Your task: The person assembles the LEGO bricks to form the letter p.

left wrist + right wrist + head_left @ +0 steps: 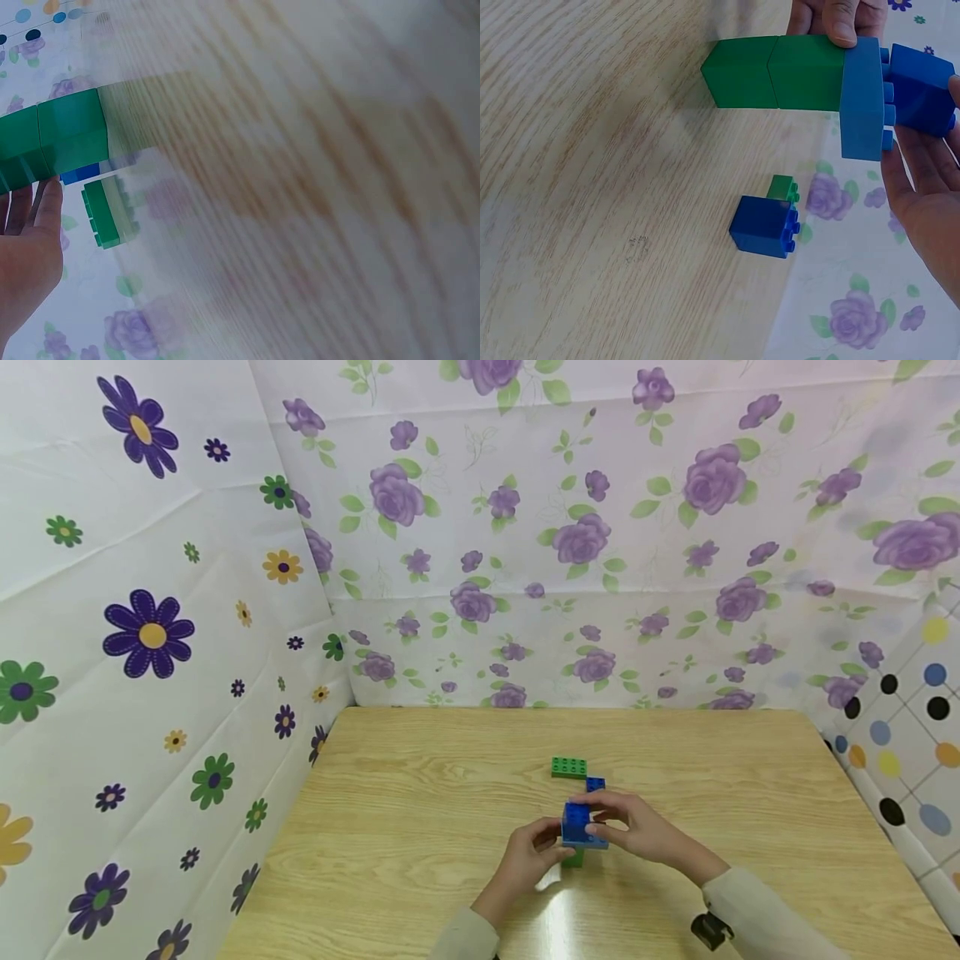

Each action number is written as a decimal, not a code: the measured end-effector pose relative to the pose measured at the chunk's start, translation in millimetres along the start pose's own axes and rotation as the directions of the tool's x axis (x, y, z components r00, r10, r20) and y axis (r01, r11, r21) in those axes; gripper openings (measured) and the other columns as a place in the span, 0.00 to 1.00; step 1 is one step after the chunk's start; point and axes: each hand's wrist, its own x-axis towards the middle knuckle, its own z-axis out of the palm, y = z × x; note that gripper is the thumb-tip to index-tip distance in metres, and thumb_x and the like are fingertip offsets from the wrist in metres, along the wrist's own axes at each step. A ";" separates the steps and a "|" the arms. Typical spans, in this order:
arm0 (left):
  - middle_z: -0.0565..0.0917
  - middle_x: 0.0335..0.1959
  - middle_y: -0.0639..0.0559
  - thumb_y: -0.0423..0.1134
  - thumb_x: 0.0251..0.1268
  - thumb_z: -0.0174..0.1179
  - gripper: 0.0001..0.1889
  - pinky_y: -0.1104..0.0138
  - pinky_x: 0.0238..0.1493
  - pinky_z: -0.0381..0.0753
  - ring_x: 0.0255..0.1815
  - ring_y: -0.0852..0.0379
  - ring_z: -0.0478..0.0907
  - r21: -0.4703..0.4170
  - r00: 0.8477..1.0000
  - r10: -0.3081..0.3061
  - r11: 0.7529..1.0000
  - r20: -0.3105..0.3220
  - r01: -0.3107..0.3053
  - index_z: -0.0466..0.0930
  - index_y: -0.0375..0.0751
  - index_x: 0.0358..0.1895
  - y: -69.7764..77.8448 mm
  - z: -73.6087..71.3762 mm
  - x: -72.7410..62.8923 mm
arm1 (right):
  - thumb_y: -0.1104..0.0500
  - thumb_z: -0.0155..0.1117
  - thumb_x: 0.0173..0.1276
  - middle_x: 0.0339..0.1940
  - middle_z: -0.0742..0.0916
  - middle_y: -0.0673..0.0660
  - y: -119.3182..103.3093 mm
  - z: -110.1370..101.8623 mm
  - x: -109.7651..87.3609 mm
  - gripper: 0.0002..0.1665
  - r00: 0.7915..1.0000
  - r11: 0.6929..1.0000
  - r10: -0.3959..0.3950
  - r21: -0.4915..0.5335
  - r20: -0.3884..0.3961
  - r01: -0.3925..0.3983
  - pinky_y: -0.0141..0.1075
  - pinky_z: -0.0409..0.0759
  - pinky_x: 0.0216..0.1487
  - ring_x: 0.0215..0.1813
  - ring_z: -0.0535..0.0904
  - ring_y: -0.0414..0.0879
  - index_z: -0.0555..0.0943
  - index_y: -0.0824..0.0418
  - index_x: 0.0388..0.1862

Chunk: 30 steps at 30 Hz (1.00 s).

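Note:
A small tower stands on the table in front of me: two green bricks [774, 73] one on the other, with a lighter blue brick [861, 105] lying across their top and jutting out to the right. On top of that, at its left end, sits a dark blue brick [576, 822]. My left hand [522, 860] steadies the tower from the left, thumb on the upper green brick near the lighter blue one. From the right, my right hand [641, 828] pinches the dark blue brick between thumb and fingers.
Behind the tower, a loose green brick [568, 767] lies studs up on the wooden table [420, 793]. Near it, closer to my right hand, is another dark blue brick [759, 226]. Flowered sheets [480, 527] hang along the back and left edges; a dotted one [907, 718] hangs right.

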 end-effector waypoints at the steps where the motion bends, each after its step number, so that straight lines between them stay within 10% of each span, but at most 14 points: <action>1: 0.81 0.54 0.51 0.36 0.60 0.67 0.19 0.63 0.60 0.77 0.59 0.50 0.76 0.000 1.000 0.001 1.000 0.000 -0.001 0.79 0.45 0.56 -0.1 0.0 -0.1 | 0.62 0.56 0.74 0.61 0.78 0.62 0.2 0.2 0.1 0.23 1.000 1.000 -0.003 -0.001 0.001 0.003 0.46 0.80 0.57 0.59 0.77 0.53 0.71 0.62 0.66; 30: 0.81 0.54 0.52 0.34 0.61 0.66 0.19 0.64 0.61 0.76 0.60 0.52 0.76 -0.022 1.000 0.019 1.000 0.009 -0.019 0.79 0.43 0.56 -0.6 0.3 0.5 | 0.63 0.63 0.68 0.55 0.81 0.52 -0.8 15.1 -1.0 0.19 0.986 0.987 -0.107 -0.135 -0.128 0.090 0.47 0.83 0.52 0.57 0.77 0.44 0.77 0.54 0.57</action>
